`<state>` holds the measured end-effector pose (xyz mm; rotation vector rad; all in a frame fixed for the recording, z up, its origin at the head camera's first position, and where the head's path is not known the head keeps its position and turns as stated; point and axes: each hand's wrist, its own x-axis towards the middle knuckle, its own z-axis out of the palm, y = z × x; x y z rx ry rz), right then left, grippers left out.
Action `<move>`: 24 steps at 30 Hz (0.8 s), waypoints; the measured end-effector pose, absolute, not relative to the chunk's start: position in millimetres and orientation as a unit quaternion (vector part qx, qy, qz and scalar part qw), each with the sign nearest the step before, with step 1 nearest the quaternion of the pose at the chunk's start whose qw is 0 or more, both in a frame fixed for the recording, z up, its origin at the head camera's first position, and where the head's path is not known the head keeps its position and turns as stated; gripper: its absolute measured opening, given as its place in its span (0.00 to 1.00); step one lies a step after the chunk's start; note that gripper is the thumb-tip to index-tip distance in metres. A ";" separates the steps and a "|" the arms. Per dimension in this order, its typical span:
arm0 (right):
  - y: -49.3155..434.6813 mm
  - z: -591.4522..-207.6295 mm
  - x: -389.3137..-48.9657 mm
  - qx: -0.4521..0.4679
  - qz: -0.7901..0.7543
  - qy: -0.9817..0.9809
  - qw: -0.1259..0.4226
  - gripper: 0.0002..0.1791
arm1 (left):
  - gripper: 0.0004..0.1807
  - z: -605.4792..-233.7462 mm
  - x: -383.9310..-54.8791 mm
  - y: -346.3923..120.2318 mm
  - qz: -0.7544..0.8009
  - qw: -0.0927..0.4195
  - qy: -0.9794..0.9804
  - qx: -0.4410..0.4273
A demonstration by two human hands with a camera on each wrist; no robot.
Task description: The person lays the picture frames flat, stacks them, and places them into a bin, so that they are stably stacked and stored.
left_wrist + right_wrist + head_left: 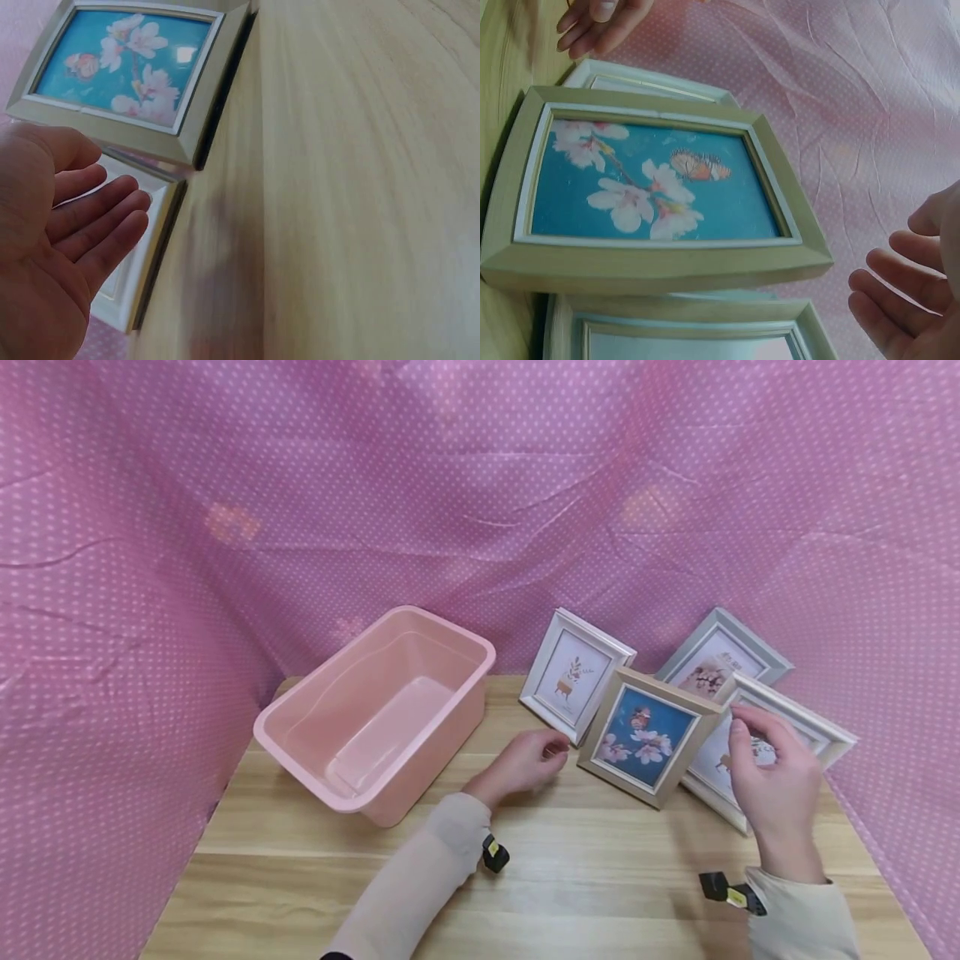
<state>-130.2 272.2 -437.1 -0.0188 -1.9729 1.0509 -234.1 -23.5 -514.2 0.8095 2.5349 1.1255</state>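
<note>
A tan photo frame [651, 739] with a blue blossom-and-butterfly picture stands tilted back on the table. My left hand [528, 762], its fingers loosely bent, is beside the lower edge of a white photo frame [573, 681] with a plant picture. In the left wrist view that hand [71, 217] holds nothing and overlaps the white frame's edge. My right hand [776, 777] is raised in front of another white frame [711, 772], covering part of its picture. Its relaxed fingers [896, 281] hold nothing and are apart from the tan frame in the right wrist view.
A grey-blue photo frame [759, 647] leans at the back right, partly behind the others. To the left stands a pink plastic bin [450, 739] on the wooden table [570, 877]. Pink dotted cloth [420, 518] hangs behind and at both sides.
</note>
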 end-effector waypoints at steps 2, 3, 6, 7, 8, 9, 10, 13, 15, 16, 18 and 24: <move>274.3 -439.1 -129.7 -0.016 0.425 -0.793 0.435 0.11 | 0.17 -517.8 -235.0 -19.1 0.389 0.126 0.869 0.277; 275.0 -440.5 -129.8 -0.020 0.425 -0.793 0.436 0.11 | 0.17 -519.4 -235.4 -16.9 0.391 0.126 0.869 0.276; 276.8 -443.3 -128.7 -0.038 0.422 -0.795 0.433 0.11 | 0.16 -525.1 -236.8 -10.5 0.394 0.125 0.869 0.271; 277.3 -444.1 -128.4 -0.042 0.422 -0.796 0.431 0.11 | 0.16 -526.8 -237.1 -8.9 0.395 0.124 0.870 0.269; 277.7 -444.8 -128.2 -0.046 0.423 -0.797 0.429 0.11 | 0.16 -528.3 -237.1 -7.8 0.395 0.123 0.870 0.267; 278.1 -445.3 -128.2 -0.048 0.424 -0.798 0.426 0.11 | 0.16 -529.5 -237.0 -7.0 0.396 0.122 0.871 0.264; 278.8 -445.4 -127.8 -0.051 0.426 -0.799 0.421 0.11 | 0.16 -531.1 -237.3 -6.1 0.397 0.121 0.871 0.262; 280.7 -446.6 -126.5 -0.064 0.432 -0.805 0.401 0.12 | 0.16 -535.4 -237.6 -4.5 0.398 0.122 0.871 0.260; 282.0 -446.7 -125.3 -0.078 0.432 -0.813 0.383 0.13 | 0.16 -538.0 -237.7 -3.3 0.397 0.124 0.872 0.258; 282.8 -447.0 -124.9 -0.087 0.433 -0.816 0.372 0.13 | 0.16 -539.3 -237.9 -2.5 0.397 0.124 0.872 0.258; 283.9 -447.2 -124.6 -0.103 0.440 -0.822 0.348 0.15 | 0.16 -541.1 -238.1 -1.1 0.400 0.125 0.871 0.257; 286.0 -446.9 -127.0 -0.148 0.467 -0.831 0.264 0.19 | 0.17 -541.3 -238.9 4.2 0.410 0.127 0.868 0.249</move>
